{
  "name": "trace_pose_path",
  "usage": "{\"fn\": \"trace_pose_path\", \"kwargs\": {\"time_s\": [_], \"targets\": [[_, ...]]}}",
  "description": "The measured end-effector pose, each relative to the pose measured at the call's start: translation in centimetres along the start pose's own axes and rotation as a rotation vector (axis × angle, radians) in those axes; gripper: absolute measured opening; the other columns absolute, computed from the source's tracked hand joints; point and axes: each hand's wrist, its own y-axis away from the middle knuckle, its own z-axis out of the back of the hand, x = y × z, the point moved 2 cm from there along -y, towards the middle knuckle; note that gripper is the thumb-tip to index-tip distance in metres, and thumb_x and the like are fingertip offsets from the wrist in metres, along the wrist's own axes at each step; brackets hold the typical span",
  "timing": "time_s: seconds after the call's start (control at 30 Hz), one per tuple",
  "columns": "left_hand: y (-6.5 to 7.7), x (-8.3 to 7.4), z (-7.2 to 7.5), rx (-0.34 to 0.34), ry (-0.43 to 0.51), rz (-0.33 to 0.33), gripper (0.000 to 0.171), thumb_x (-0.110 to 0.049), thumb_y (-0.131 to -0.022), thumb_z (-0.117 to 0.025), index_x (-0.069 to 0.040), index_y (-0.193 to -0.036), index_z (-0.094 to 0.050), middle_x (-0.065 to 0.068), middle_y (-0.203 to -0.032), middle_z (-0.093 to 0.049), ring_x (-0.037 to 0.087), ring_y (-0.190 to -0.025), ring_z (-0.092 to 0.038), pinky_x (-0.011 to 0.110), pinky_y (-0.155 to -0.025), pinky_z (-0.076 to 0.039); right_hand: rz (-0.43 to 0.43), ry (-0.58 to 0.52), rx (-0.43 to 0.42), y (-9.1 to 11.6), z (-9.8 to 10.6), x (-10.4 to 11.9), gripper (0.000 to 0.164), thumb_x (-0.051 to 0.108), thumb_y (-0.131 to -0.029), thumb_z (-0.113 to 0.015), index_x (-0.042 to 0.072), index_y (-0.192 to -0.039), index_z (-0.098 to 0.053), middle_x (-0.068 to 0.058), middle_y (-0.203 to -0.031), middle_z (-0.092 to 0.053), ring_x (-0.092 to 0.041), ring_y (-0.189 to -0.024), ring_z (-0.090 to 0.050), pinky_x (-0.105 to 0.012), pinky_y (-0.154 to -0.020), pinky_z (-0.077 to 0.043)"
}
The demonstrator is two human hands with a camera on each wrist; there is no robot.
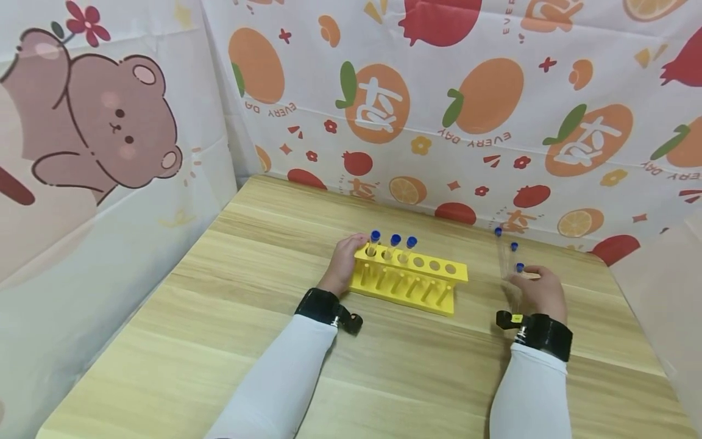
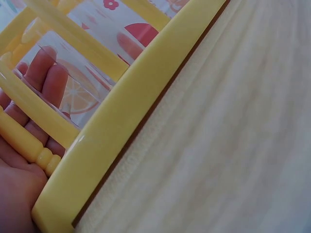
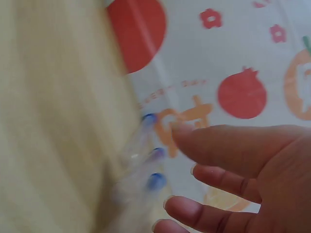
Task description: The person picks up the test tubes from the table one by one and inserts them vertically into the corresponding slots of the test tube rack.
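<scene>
A yellow test tube rack (image 1: 403,299) stands upright on the table. In the head view, my left hand (image 1: 343,263) grips its left end; the left wrist view shows the fingers (image 2: 55,83) behind the rack's posts. Three clear test tubes with blue caps (image 1: 395,239) fill the rack's leftmost holes. To the rack's right lie three more blue-capped test tubes (image 1: 514,246), tilted away toward the back wall. My right hand (image 1: 544,294) hovers beside these loose tubes. Its thumb and fingers are apart with nothing between them in the right wrist view, where the tubes look blurred.
The wooden table (image 1: 395,378) meets a fruit-print cloth (image 1: 428,164) behind the loose tubes. A bear-print cloth (image 1: 115,238) hangs along the left edge. Each wrist carries a black strap with a small camera.
</scene>
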Motion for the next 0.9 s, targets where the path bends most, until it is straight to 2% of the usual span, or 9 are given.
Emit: {"fn": "trace_pose_path", "kwargs": {"time_s": [0.2, 0.37, 0.5, 0.6, 0.7, 0.9], "targets": [[0.0, 0.0, -0.1, 0.004, 0.02, 0.006, 0.036, -0.021, -0.093, -0.045, 0.003, -0.11, -0.066, 0.007, -0.106, -0.066, 0.017, -0.103, -0.057, 0.035, -0.102, -0.042, -0.017, -0.012, 0.033, -0.5, -1.0, -1.2, 0.074, 0.032, -0.09, -0.067, -0.004, -0.146, -0.036, -0.031, -0.131, -0.053, -0.031, -0.101, -0.057, -0.03, -0.069, -0.045], [0.0, -0.1, -0.2, 0.002, 0.03, 0.012, 0.035, -0.021, -0.092, -0.046, 0.003, -0.109, -0.066, 0.005, -0.104, -0.066, 0.015, -0.101, -0.057, 0.03, -0.097, -0.043, -0.029, -0.021, 0.027, -0.8, -1.1, -1.5, 0.076, 0.033, -0.088, -0.07, -0.004, -0.146, -0.036, -0.027, -0.124, -0.055, -0.025, -0.091, -0.056, -0.028, -0.064, -0.046], [-0.1, -0.2, -0.2, 0.004, 0.02, -0.015, 0.037, -0.02, -0.091, -0.046, 0.004, -0.111, -0.066, 0.011, -0.111, -0.067, 0.018, -0.106, -0.059, 0.033, -0.101, -0.043, -0.073, -0.07, 0.041, -1.1, -1.2, -1.6, 0.08, 0.034, -0.086, -0.072, 0.0, -0.148, -0.034, -0.016, -0.1, -0.061, -0.021, -0.075, -0.057, -0.031, -0.06, -0.048], [-0.2, -0.2, -0.1, -0.001, -0.001, -0.038, 0.038, -0.019, -0.092, -0.045, 0.004, -0.113, -0.066, 0.015, -0.117, -0.067, 0.021, -0.112, -0.059, 0.036, -0.106, -0.041, -0.098, -0.103, 0.06, -1.3, -1.3, -1.7, 0.083, 0.034, -0.085, -0.073, 0.002, -0.15, -0.032, -0.009, -0.085, -0.059, -0.019, -0.067, -0.057, -0.033, -0.058, -0.05], [-0.1, -0.3, 0.0, 0.003, 0.0, -0.031, 0.039, -0.02, -0.092, -0.045, 0.005, -0.113, -0.066, 0.016, -0.118, -0.066, 0.023, -0.114, -0.058, 0.038, -0.108, -0.039, -0.108, -0.121, 0.082, -1.3, -1.5, -1.7, 0.085, 0.036, -0.085, -0.074, 0.002, -0.15, -0.031, -0.008, -0.087, -0.059, -0.018, -0.069, -0.058, -0.033, -0.06, -0.052], [0.0, -0.3, 0.1, 0.017, 0.017, 0.005, 0.038, -0.019, -0.094, -0.044, 0.004, -0.117, -0.064, 0.016, -0.121, -0.064, 0.019, -0.112, -0.057, 0.034, -0.106, -0.04, -0.126, -0.191, 0.111, -1.2, -1.5, -1.4, 0.09, 0.036, -0.085, -0.075, 0.006, -0.154, -0.026, -0.006, -0.088, -0.059, -0.018, -0.071, -0.059, -0.033, -0.062, -0.054]]}}
